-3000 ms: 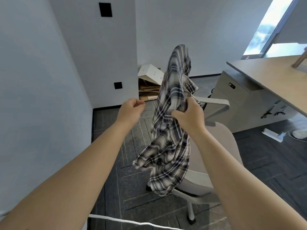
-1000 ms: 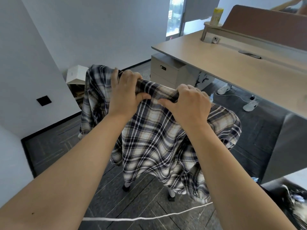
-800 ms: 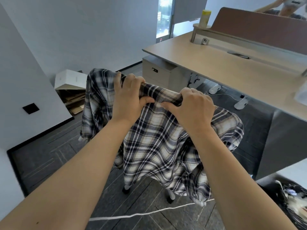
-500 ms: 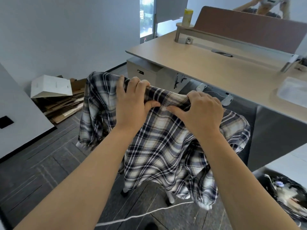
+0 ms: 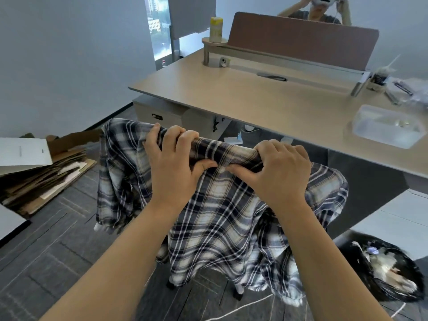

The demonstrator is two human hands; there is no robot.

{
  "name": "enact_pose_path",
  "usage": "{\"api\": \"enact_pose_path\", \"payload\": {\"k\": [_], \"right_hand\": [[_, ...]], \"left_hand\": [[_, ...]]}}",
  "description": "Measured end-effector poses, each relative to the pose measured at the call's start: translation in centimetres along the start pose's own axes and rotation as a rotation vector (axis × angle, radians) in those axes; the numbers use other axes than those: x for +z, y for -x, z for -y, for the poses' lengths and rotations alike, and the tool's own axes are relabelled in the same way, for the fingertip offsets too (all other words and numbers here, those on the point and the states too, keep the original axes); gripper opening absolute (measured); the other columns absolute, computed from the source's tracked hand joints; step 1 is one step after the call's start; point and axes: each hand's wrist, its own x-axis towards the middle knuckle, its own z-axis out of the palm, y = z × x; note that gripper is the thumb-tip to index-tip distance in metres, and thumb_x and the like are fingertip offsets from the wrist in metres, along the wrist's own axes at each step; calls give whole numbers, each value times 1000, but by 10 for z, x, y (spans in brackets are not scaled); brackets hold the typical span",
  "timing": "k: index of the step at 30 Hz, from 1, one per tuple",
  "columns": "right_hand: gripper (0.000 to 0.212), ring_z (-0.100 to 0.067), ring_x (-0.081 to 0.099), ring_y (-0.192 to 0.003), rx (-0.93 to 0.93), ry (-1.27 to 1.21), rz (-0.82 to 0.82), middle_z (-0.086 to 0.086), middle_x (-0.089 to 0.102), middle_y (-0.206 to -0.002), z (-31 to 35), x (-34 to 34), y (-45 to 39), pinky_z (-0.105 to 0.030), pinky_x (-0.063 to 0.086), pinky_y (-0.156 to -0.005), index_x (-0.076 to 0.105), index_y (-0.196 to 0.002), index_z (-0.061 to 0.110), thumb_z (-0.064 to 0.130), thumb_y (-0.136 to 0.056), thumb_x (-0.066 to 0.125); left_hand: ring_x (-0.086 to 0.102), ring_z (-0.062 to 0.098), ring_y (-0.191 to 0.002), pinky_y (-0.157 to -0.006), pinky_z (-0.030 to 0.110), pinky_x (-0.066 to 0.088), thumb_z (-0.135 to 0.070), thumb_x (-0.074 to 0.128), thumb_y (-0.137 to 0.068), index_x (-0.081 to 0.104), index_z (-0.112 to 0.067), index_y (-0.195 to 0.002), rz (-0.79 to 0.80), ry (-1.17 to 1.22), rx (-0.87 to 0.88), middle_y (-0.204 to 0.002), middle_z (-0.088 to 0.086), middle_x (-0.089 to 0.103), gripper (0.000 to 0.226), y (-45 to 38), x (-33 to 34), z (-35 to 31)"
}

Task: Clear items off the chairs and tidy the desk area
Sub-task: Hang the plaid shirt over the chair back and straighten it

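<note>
Both hands are mine to watch here: my left hand (image 5: 172, 165) and right hand (image 5: 279, 171) are each closed over the top edge of a navy-and-cream plaid cotton shirt (image 5: 215, 216), thumbs tucked under, fingers curled over what I judge to be the chair's backrest bar hidden beneath the cloth. That shirt hangs draped over the chair back, one sleeve dangling at the left, its hem falling near the chair's castors (image 5: 238, 291). Just beyond stands the long pale wooden desk (image 5: 266, 105), carrying a clear plastic tray (image 5: 386, 126) at its right.

My worry is the drape. Its weight looks uneven, more fabric bunched on the right, so once I let go it could slide off onto the dark grey carpet floor (image 5: 46, 251). If I push the chair toward the desk, the trailing hem may catch under a castor. A black rubbish bag (image 5: 382, 269) sits open close by on the right, within reach of a swinging sleeve.
</note>
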Motion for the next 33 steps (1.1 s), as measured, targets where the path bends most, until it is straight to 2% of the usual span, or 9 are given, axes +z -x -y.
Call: {"api": "enact_pose_path", "payload": {"k": [8, 11, 14, 18, 23, 26, 28, 31, 33], "right_hand": [[52, -19, 58, -44, 34, 36, -23, 3, 61, -48, -33, 40, -41, -25, 48, -59, 62, -59, 14, 65, -52, 63], [53, -19, 56, -43, 46, 78, -33, 3, 59, -47, -42, 57, -57, -25, 32, -65, 59, -56, 14, 66, -54, 59], [55, -20, 55, -44, 55, 93, -43, 1, 59, -48, -53, 73, -72, -29, 20, -63, 57, -56, 12, 67, -55, 58], [60, -19, 51, -43, 89, 133, -85, 0, 56, -47, -67, 91, -89, -27, 25, -65, 54, -55, 11, 70, -59, 46], [58, -16, 37, -47, 153, 161, -92, -1, 50, -47, -80, 112, -109, -29, 22, -68, 51, -56, 10, 67, -61, 45], [54, -15, 32, -56, 202, 144, -65, 3, 36, -55, -85, 123, -121, -32, 22, -68, 42, -57, 14, 67, -62, 44], [51, -16, 33, -58, 228, 132, -44, 4, 34, -58, -89, 129, -129, -34, 22, -67, 33, -62, 17, 66, -62, 44], [52, -17, 33, -60, 254, 125, -17, 3, 35, -60, -102, 138, -141, -30, 11, -71, 31, -63, 17, 67, -61, 43], [54, -17, 34, -61, 265, 124, 18, 3, 36, -61, -113, 143, -150, -31, 14, -71, 32, -64, 17, 68, -62, 49]], "left_hand": [[18, 31, -122, -105, 52, 30, -50, 47, -72, 37, -20, -106, 56, 101, -4, -117, 19, 56, 47, -51, 54, -1], [31, 46, -125, -104, 53, 31, -50, 47, -72, 37, -21, -106, 104, 103, 1, -118, 20, 56, 46, -71, 72, 2], [34, 50, -123, -101, 56, 33, -50, 48, -72, 37, -21, -105, 104, 114, 22, -117, 22, 56, 46, -89, 92, 4], [18, 35, -118, -99, 60, 34, -50, 49, -71, 37, -20, -104, 88, 199, 54, -113, 23, 56, 46, -113, 121, 5], [18, 26, -114, -97, 60, 35, -52, 49, -70, 36, -21, -104, 105, 281, 78, -114, 23, 56, 47, -141, 155, 8], [16, 25, -115, -98, 59, 35, -52, 47, -70, 35, -22, -105, 132, 306, 70, -117, 22, 54, 48, -156, 170, 10], [15, 26, -115, -98, 59, 35, -53, 47, -70, 35, -23, -105, 140, 307, 70, -118, 22, 54, 48, -166, 179, 9], [16, 27, -115, -97, 58, 36, -53, 47, -69, 35, -22, -104, 144, 305, 74, -117, 22, 55, 48, -179, 195, 4], [15, 27, -115, -98, 58, 35, -53, 47, -69, 35, -22, -104, 144, 308, 74, -117, 21, 54, 48, -187, 204, 0]]}}
